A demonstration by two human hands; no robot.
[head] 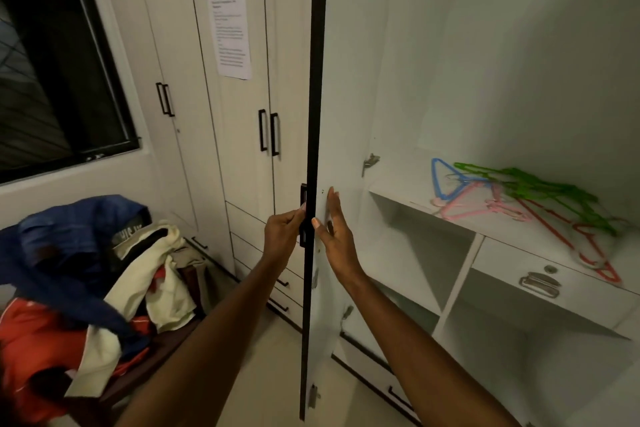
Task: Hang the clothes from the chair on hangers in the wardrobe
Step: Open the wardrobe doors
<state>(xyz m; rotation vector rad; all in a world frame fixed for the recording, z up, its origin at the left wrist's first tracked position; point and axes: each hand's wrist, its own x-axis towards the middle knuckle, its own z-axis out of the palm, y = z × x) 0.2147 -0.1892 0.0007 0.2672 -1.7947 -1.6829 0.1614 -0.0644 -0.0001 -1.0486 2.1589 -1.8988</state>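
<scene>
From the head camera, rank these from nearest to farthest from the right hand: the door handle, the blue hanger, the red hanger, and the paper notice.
From the right hand:
1. Door handle, just left, past the door edge.
2. Blue hanger, right, on the wardrobe shelf.
3. Paper notice, up left, on a closed door.
4. Red hanger, far right on the shelf.

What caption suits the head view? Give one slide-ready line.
Left hand grips the wardrobe door handle, right hand flat inside; hangers lie on the shelf.
</scene>
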